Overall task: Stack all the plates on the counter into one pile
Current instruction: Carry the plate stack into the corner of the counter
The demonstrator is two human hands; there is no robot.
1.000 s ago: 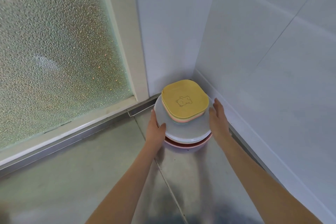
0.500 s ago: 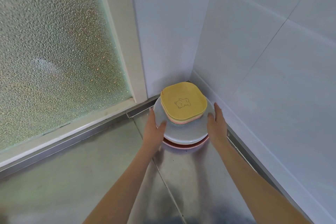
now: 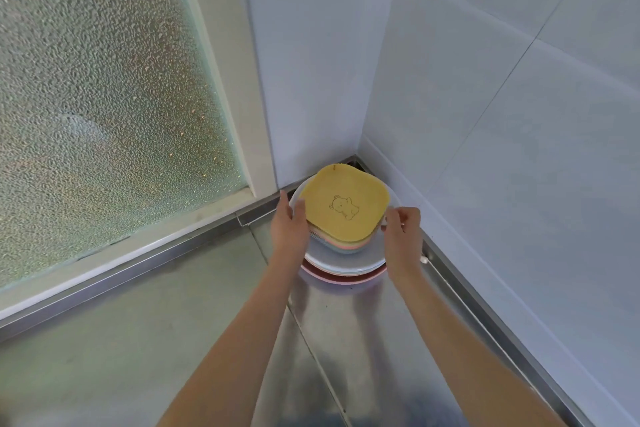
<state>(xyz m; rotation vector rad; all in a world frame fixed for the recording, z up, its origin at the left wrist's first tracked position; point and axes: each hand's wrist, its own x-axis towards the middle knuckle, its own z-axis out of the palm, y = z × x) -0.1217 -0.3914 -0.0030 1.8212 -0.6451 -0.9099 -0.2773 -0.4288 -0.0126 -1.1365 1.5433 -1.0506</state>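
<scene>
Yellow plate (image 3: 344,206) tops the pile, between both hands (image 3: 290,229).

Both arms reach forward, left hand (image 3: 289,229) fingers extended, right hand (image 3: 401,230) fingers curled in a pinch.

one pile in counter corner: yellow sq bear plate (image 3: 344,206) atop pastel plates (image 3: 341,246), white plates (image 3: 346,262), pink plate (image 3: 341,279) at btm.

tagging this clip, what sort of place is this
Probably a home kitchen corner: a brushed steel counter, white tiled walls, a frosted glass window, and a pile of plates topped by a yellow square plate.
</scene>
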